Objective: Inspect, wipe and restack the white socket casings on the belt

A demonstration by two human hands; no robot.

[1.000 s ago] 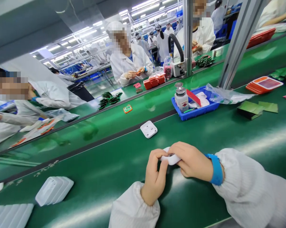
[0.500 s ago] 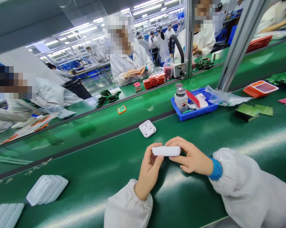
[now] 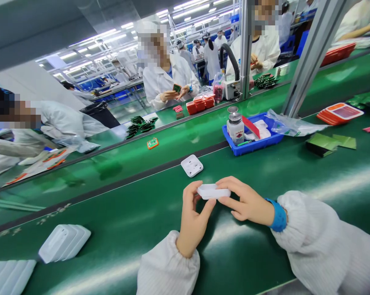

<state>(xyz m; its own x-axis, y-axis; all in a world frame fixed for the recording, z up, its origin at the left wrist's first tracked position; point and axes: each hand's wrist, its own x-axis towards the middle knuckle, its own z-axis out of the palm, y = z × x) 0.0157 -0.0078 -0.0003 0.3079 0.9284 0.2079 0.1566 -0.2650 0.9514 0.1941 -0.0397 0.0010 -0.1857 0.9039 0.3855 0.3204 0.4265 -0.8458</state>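
Note:
Between my two hands, above the green work surface, is a small white plastic housing, tilted so part of its hollow inside shows. My left hand pinches its left end, thumb below and fingers above. At the right end, my right hand grips it with thumb and fingers; a blue band circles that wrist. Just beyond my hands a white square cover lies flat on the surface, small slots showing in it.
Stacked white housings lean at the left. A blue tray holds a pump bottle and a red piece. Orange frames and green pieces lie right. Past the conveyor, which carries an orange-edged board, co-workers in white sit.
The white housing has tipped in my hands, so its hollow side now shows instead of only its edge. The orange-edged board has moved left. The co-worker opposite now holds up a dark board.

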